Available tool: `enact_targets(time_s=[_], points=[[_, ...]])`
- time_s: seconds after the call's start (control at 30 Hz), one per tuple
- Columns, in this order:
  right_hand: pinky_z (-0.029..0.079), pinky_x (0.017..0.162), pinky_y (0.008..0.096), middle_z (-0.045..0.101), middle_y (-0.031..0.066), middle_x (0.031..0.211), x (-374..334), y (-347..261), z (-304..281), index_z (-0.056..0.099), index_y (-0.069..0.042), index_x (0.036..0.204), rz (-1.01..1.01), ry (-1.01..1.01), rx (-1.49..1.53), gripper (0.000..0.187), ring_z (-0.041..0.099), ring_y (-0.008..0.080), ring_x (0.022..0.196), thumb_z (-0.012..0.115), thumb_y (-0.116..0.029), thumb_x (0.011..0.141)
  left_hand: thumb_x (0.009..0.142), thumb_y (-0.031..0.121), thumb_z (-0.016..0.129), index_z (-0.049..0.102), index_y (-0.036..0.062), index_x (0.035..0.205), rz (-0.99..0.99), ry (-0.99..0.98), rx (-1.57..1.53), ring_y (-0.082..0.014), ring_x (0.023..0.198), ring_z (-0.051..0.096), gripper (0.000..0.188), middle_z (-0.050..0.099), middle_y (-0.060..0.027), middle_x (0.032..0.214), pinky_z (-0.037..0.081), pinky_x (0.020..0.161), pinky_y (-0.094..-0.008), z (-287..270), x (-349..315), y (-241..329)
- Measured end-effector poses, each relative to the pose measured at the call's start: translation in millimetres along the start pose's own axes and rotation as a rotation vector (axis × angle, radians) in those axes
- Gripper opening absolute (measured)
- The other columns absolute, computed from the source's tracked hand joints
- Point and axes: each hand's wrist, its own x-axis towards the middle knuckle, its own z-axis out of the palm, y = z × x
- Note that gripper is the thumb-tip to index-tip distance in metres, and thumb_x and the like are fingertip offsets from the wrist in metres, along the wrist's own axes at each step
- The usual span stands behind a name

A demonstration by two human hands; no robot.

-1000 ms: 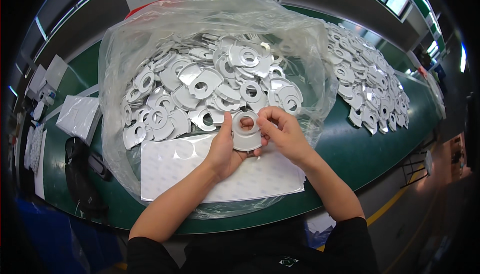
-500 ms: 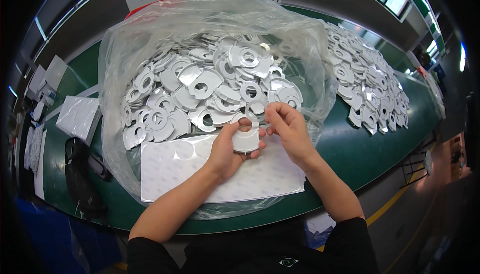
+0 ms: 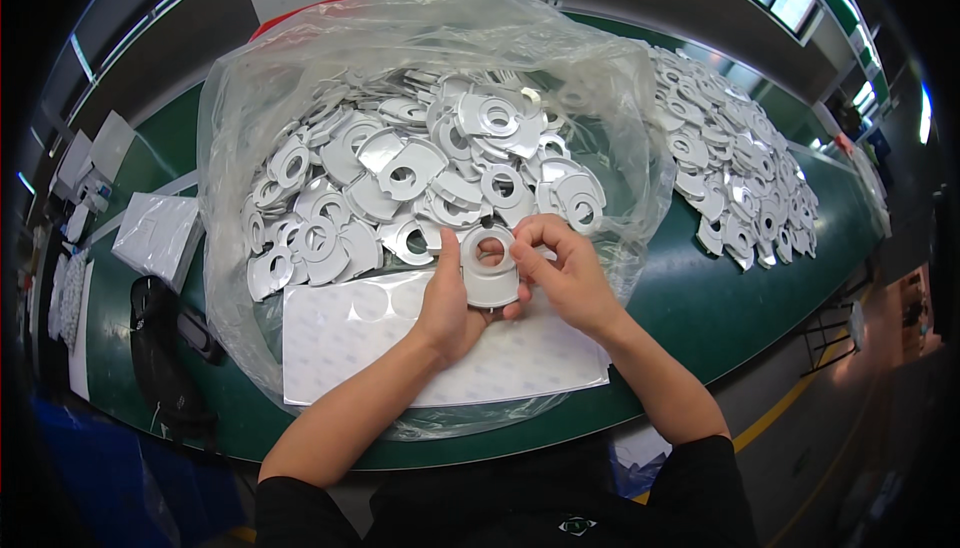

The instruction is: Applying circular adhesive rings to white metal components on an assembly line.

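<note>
My left hand (image 3: 446, 306) cradles a white plastic part (image 3: 492, 293) with a round hole, thumb along its left edge and fingers beneath. A thin pale ring sticker (image 3: 488, 269) lies around that hole, lined up with it. The fingertips of my right hand (image 3: 572, 283) pinch at the right edge of the ring, touching the part. Under both hands is a white sheet (image 3: 390, 368) with round cut-outs near its upper edge. Just beyond, a heap of similar white parts (image 3: 372, 198) fills an opened clear plastic bag (image 3: 232, 128).
A second heap of white parts (image 3: 740, 148) sits on the green table (image 3: 690, 313) to the right. At the left are a black pouch (image 3: 160, 358), a dark handheld object (image 3: 198, 334) and a plastic-wrapped white pack (image 3: 157, 233). The table's curved front edge runs below my forearms.
My right hand has brought the ring sticker down and left, from above the part's upper right onto the area around its hole. My left hand stays nearly still.
</note>
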Motion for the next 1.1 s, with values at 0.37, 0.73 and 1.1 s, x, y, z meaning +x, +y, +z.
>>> enact_targets(time_s=[0.37,0.73,1.1], points=[[0.053,0.049,0.0210,0.045,0.0058,0.101,0.4,-1.2,2.5,0.053,0.002,0.087,-0.009,-0.016,-0.056,0.012,0.054,0.0090,0.059,0.056,-0.008,0.090,0.095,0.058,0.011,0.048,0.0104,0.100,0.014,-0.009,0.002,-0.0217,0.075,0.056,0.060,0.058,-0.0093,0.095,0.043,0.057,-0.0310,-4.1,1.7,-1.9],[0.049,0.050,0.0189,0.046,0.0060,0.102,0.2,-1.5,1.9,0.055,0.002,0.086,-0.006,-0.007,-0.084,0.011,0.054,0.0081,0.059,0.057,-0.008,0.089,0.094,0.060,0.012,0.048,0.0108,0.101,0.014,-0.008,-0.002,-0.0212,0.076,0.057,0.061,0.058,-0.0094,0.096,0.043,0.056,-0.0306,-3.5,1.1,-2.2],[0.047,0.051,0.0196,0.047,0.0065,0.099,-0.2,-0.1,2.6,0.055,0.003,0.086,-0.107,0.013,-0.211,0.011,0.054,0.0084,0.059,0.059,-0.007,0.088,0.093,0.021,0.044,0.044,0.0088,0.098,0.060,-0.033,0.094,-0.0181,0.078,0.057,0.014,0.055,-0.0088,0.094,0.044,0.057,-0.0304,-3.4,-0.4,-1.2]])
